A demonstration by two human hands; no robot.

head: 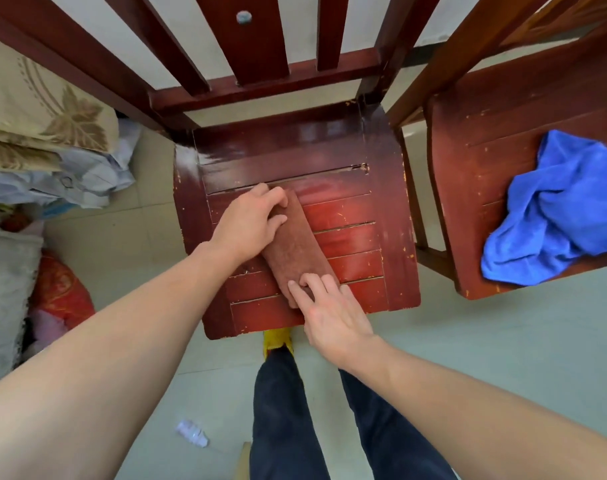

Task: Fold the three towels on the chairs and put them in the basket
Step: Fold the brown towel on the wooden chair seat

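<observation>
As the person stands over the work, trouser legs (284, 410) fill the bottom centre of the frame, with a crushed plastic bottle (192, 433) on the tiles at lower left. Just above, the right hand (329, 313) lies on the near end of the brown towel (295, 247), its fingers spread and pressing the cloth flat. The towel is already a narrow folded strip, lying slantwise on the slatted seat of the red wooden chair (357, 216) at the middle of the frame. At its far end the left hand (246, 221) curls over the cloth, fingers and thumb seeming to pinch the edge. It looks soft, light and limp, so it should bend wherever it is lifted; I would take both corners of one short end and carry them over to the other, or the layers may slip apart. At the right edge a blue towel (554, 209) lies crumpled on a second chair (475, 109). Folded bedding (35, 109) is stacked at upper left. I see no basket.
</observation>
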